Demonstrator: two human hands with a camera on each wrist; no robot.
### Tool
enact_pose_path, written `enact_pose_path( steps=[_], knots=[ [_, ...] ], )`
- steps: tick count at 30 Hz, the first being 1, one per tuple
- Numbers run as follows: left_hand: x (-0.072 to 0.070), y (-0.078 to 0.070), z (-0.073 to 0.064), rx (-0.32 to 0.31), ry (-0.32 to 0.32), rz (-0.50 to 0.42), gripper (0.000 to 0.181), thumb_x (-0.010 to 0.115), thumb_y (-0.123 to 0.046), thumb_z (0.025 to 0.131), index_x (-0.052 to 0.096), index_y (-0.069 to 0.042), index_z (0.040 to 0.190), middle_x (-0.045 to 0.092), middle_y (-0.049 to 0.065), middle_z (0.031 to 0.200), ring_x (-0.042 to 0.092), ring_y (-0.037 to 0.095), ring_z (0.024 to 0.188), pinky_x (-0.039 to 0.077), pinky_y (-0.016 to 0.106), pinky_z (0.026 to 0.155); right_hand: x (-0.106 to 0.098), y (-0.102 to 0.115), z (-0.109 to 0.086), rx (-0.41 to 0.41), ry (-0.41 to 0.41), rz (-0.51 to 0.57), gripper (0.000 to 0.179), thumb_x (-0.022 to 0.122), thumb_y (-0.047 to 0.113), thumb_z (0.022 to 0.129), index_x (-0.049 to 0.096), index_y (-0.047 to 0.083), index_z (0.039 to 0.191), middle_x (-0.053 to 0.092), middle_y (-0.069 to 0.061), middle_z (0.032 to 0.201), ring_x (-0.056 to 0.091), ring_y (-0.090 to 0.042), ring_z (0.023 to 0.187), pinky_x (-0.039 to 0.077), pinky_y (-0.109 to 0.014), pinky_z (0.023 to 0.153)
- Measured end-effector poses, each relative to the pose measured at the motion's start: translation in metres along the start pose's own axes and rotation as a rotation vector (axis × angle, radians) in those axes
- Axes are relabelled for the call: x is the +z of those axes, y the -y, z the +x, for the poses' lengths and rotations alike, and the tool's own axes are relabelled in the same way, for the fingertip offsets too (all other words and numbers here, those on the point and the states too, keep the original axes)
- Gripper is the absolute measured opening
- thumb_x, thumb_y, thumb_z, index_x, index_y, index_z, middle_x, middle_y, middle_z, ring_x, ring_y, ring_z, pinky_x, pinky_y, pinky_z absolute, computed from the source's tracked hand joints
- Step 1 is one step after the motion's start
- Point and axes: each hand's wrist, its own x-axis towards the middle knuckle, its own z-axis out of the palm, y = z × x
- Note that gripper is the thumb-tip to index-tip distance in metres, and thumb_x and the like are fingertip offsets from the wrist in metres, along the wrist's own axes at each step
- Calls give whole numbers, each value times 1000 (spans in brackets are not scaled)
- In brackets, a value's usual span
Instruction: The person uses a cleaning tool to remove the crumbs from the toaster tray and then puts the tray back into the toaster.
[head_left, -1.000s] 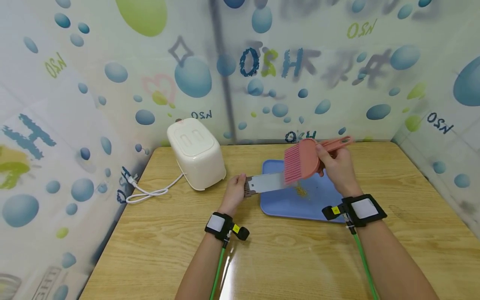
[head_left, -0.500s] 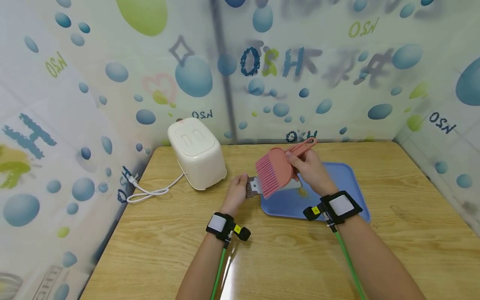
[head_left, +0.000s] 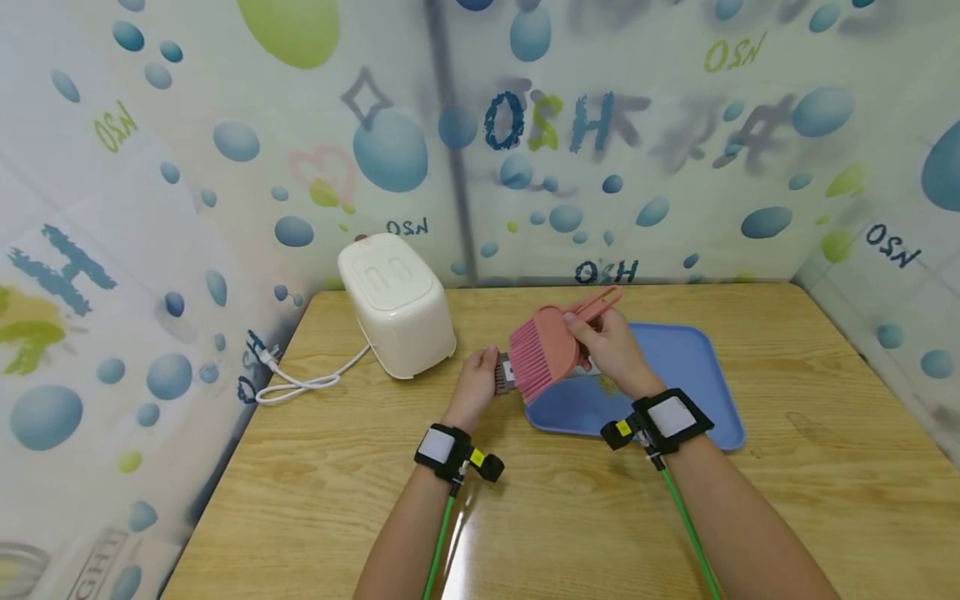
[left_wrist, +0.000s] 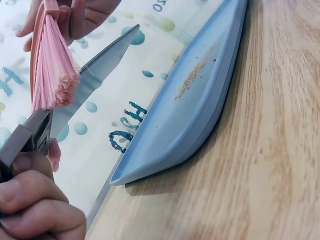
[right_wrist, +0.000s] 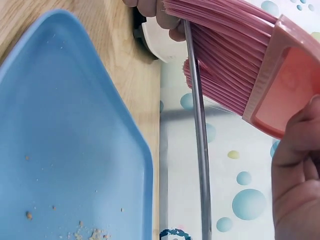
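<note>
My left hand grips the slotted grey-brown end of a flat metal crumb tray, which sticks out to the right over a blue serving tray. In my right hand is a pink brush, pinched at the base of its handle. Its bristles lie across the crumb tray close to my left fingers, and the right wrist view shows pink bristles on both sides of the metal. Much of the crumb tray is hidden behind the brush in the head view. Tan crumbs lie on the blue tray.
A cream toaster stands at the back left of the wooden table. Its white cord lies looped beside it, plug against the left wall. Patterned walls close off the back and both sides.
My right hand has carried the brush leftward along the crumb tray, from its far end to near the gripped end, then slightly lower. The left hand stays almost in place.
</note>
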Motion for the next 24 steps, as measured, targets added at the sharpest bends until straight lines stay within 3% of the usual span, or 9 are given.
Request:
enact_pose_path(
  steps=[24],
  knots=[
    [-2, 3, 3, 18, -54, -15, 45, 36, -35, 112, 57, 3, 125, 55, 5, 93, 52, 14, 79, 43, 24, 65, -17, 3, -7, 33, -55, -34, 39, 53, 27, 108, 63, -10, 112, 60, -5, 62, 49, -18, 44, 43, -29, 42]
  ],
)
